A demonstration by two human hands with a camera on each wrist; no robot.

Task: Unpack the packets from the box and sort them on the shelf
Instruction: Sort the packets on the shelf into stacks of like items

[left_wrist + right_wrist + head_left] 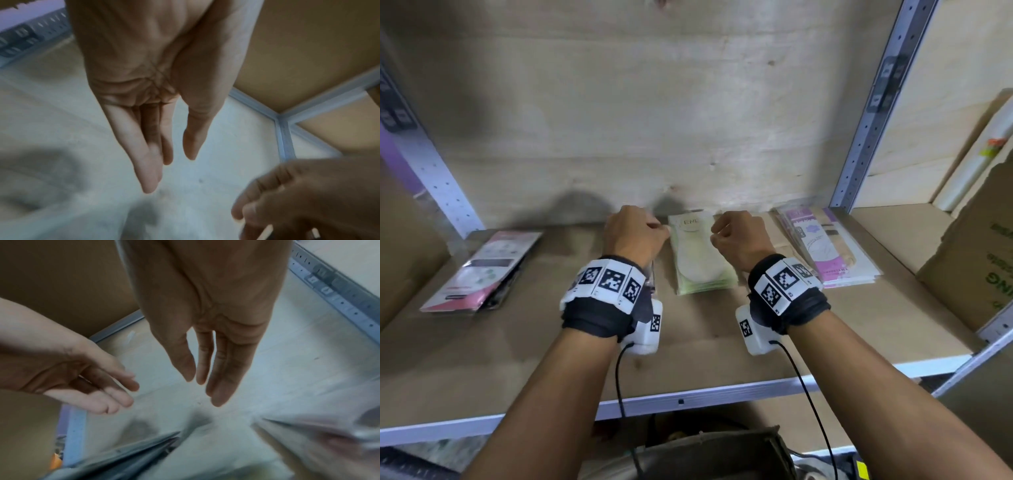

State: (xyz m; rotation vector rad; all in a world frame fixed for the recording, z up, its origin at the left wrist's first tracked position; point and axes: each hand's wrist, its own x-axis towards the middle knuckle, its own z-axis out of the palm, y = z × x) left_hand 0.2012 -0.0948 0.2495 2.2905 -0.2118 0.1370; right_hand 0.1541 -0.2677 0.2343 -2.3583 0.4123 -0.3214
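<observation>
A stack of pale green packets [702, 263] lies flat at the middle of the wooden shelf [688, 359]. My left hand [635, 233] hovers just left of its far end and my right hand [739, 236] just right of it. In the left wrist view the left hand [170, 162] has relaxed, nearly straight fingers and holds nothing. The right hand [203, 386] looks the same in the right wrist view, above the blurred green packets [216, 459]. A dark packet [650, 284] lies partly hidden under my left wrist.
Pink packets [482, 270] lie at the shelf's left, and a pink and purple stack [825, 246] at its right. A cardboard box [976, 260] stands in the neighbouring bay past the metal upright [873, 102]. A brown container [705, 452] sits below the shelf's front edge.
</observation>
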